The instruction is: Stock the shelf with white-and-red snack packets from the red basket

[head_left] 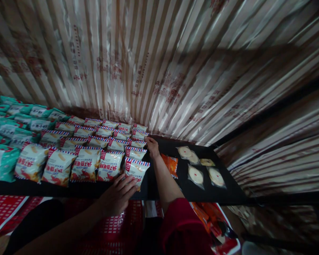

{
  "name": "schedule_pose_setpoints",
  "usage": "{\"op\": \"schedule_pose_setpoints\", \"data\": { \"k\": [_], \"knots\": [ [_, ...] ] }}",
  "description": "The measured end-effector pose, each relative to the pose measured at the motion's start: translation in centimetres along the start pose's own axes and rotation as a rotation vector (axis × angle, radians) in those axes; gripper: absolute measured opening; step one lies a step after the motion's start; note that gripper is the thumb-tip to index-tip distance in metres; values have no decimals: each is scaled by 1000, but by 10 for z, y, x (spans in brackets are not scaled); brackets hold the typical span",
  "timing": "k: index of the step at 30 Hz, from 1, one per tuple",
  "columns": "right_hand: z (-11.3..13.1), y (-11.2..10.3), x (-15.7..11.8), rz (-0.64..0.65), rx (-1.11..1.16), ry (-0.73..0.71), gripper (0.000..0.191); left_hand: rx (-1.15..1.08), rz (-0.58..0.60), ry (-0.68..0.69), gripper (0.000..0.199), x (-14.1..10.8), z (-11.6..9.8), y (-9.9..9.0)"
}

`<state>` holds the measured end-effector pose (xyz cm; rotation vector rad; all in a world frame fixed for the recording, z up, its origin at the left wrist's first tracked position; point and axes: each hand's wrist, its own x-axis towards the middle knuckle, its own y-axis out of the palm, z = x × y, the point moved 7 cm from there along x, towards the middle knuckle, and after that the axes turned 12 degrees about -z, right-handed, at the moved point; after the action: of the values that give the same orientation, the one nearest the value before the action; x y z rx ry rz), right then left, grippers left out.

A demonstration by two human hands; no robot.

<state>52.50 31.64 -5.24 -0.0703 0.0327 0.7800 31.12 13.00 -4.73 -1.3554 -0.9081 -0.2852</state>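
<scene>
- Nearest, below shelf level: red perforated plastic basket [133, 212]; to its right, orange packets [208, 216].
- Left hand [121, 193]: fingers spread over the lower front of the end white-and-red plastic snack packet [136, 171], touching it; whether gripping, cannot tell.
- Black flat shelf [235, 189] carries that packet at the right end of the front row; similar packets [108, 164] stand in rows leftward and behind, teal plastic packets [4, 161] farther left.
- Right of the rows: shiny orange packet [171, 164], lying near round pale discs in clear wrap [195, 175].
- Right hand [152, 147]: fingers curled at the right edge of the packets farther back; grip cannot be told.
- Farthest: brown-and-cream striped sheeting [138, 71].
</scene>
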Motion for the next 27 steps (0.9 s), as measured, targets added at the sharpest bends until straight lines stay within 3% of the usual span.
{"op": "schedule_pose_setpoints", "data": {
  "k": [11, 18, 27],
  "knots": [
    [-7, 4, 11, -32, 49, 19, 39, 1, -14, -7, 46, 1, 0, -1],
    [-10, 14, 22, -57, 105, 135, 26, -1, -19, 2, 46, 3, 0, -3],
    [-6, 16, 24, -63, 211, 216, 22, -22, -36, 4, 44, 3, 1, -4]
  ]
}}
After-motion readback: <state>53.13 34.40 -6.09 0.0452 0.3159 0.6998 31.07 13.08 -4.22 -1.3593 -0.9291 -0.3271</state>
